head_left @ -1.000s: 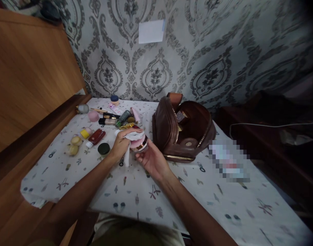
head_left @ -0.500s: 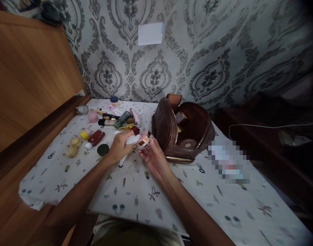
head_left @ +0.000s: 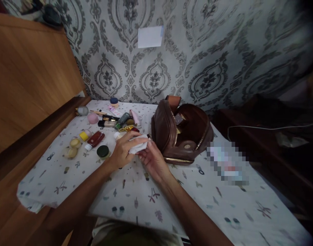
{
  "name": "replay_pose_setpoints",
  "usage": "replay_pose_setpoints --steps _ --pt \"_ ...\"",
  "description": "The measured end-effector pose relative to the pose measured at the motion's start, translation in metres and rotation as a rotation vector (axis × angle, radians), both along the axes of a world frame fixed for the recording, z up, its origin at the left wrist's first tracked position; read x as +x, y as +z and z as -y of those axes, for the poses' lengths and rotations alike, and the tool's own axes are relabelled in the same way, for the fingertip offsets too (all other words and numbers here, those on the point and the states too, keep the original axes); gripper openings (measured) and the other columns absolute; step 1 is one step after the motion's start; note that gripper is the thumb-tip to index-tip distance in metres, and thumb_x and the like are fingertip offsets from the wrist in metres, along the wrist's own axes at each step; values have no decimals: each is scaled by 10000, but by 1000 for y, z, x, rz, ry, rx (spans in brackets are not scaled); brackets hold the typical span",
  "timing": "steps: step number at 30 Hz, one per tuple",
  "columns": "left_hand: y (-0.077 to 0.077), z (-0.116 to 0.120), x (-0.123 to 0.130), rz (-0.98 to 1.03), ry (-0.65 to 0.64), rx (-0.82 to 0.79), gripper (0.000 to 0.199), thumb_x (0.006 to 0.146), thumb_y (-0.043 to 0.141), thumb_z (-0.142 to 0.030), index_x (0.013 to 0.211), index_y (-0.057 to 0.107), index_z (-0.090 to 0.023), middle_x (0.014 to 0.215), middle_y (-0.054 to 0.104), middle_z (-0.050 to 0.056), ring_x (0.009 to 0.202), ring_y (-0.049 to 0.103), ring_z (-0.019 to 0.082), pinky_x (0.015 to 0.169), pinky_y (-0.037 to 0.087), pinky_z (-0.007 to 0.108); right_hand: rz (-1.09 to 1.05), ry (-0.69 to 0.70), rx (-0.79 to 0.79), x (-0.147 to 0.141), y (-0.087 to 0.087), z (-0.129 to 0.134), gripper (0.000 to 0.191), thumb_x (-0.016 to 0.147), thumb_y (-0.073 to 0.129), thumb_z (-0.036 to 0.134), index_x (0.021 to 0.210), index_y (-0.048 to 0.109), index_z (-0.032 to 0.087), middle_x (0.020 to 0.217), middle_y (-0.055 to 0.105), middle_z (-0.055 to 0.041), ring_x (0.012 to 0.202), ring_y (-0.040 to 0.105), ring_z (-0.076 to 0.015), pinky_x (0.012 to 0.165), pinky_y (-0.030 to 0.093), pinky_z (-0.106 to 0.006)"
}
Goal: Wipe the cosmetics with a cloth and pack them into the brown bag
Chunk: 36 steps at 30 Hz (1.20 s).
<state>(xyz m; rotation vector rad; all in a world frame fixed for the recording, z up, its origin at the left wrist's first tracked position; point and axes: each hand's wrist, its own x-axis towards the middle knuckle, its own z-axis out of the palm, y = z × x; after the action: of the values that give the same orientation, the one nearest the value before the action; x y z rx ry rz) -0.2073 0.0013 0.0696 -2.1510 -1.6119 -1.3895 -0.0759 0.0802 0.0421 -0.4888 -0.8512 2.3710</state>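
Note:
My left hand (head_left: 122, 152) is closed on a white wipe (head_left: 139, 146), its fingers spread over the top of it. Opposite it, my right hand (head_left: 156, 163) pinches the small pink jar with the rose-gold lid seen a moment ago. That jar is now almost wholly covered by the wipe and fingers. Just right of my hands stands an open brown leather bag (head_left: 166, 126) with unzipped gold zips. To the left of my left hand sits a jar with a dark green lid (head_left: 103, 151), and a red-brown bottle (head_left: 96, 140) lies behind it.
On the patterned tablecloth (head_left: 136, 191) lie a green bottle (head_left: 122, 120), a pink tube (head_left: 135, 118), a foundation bottle (head_left: 107, 123) and a navy-lidded jar (head_left: 114, 102). Yellowish round containers (head_left: 74, 143) are at left. A blurred-out item (head_left: 228, 164) lies right of the bag. Behind is a papered wall.
The wipe in my left hand has moved over the jar, hiding its pink body and rose-gold lid. My right hand stays in nearly the same place.

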Motion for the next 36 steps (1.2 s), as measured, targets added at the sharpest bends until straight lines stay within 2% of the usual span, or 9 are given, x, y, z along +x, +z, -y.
replay_pose_setpoints --steps 5,8,13,17,20,23,26,30,36 --pt "-2 -1 2 -99 -21 -60 452 911 537 -221 1362 549 -236 1296 547 141 1200 554 281 1025 446 421 -132 84 -272 1 0 -6 352 756 818 424 989 642 227 812 709 33 677 635 -110 594 521 -205" --pt "-9 -3 2 -94 12 -75 552 910 623 -351 1424 466 -223 1315 539 161 1244 528 300 1050 437 433 -167 131 -359 2 1 -7 341 799 772 435 1025 638 217 876 717 5 702 643 -126 589 530 -221" --pt "-16 -5 -1 5 -6 -89 498 952 548 -288 1434 435 -231 1282 588 134 1199 561 270 1040 440 424 -135 175 -327 2 0 -7 302 822 728 466 929 634 199 776 685 6 611 598 -125 564 509 -230" --pt "-11 -6 -5 266 9 -135 375 961 506 -292 1324 537 -205 1248 639 100 1143 596 240 1005 446 364 -113 259 -276 2 -1 -2 323 795 744 450 970 641 199 762 683 8 610 599 -129 581 493 -238" --pt "-7 -6 -5 490 79 -213 317 972 482 -374 1185 626 -189 1090 697 63 1010 632 215 907 469 310 -109 317 -236 3 -1 2 380 751 774 460 1000 645 203 782 693 8 615 605 -136 593 489 -250" --pt "-7 -7 -4 574 151 -212 338 978 454 -431 1082 666 -189 950 705 36 901 633 199 837 472 288 -99 342 -202 3 -2 5 359 748 774 471 947 646 202 753 685 17 591 584 -132 593 479 -260" --pt "-7 -8 -1 514 221 -183 316 979 454 -413 1080 661 -197 974 708 41 917 644 201 867 475 298 -82 333 -192 3 -3 5 329 775 756 482 913 647 204 702 658 31 552 543 -121 561 449 -255" --pt "-7 -9 6 282 259 -121 338 986 460 -344 1262 591 -199 1225 664 97 1157 599 234 1029 431 365 -63 305 -211 2 -1 4 343 793 745 518 920 643 215 676 631 44 533 517 -114 542 429 -247" --pt "-12 -9 3 9 157 -112 408 1015 417 -311 1400 518 -223 1382 554 138 1311 489 254 1124 373 466 -38 303 -287 1 2 4 394 805 709 594 827 604 215 602 577 53 491 473 -109 498 401 -232"
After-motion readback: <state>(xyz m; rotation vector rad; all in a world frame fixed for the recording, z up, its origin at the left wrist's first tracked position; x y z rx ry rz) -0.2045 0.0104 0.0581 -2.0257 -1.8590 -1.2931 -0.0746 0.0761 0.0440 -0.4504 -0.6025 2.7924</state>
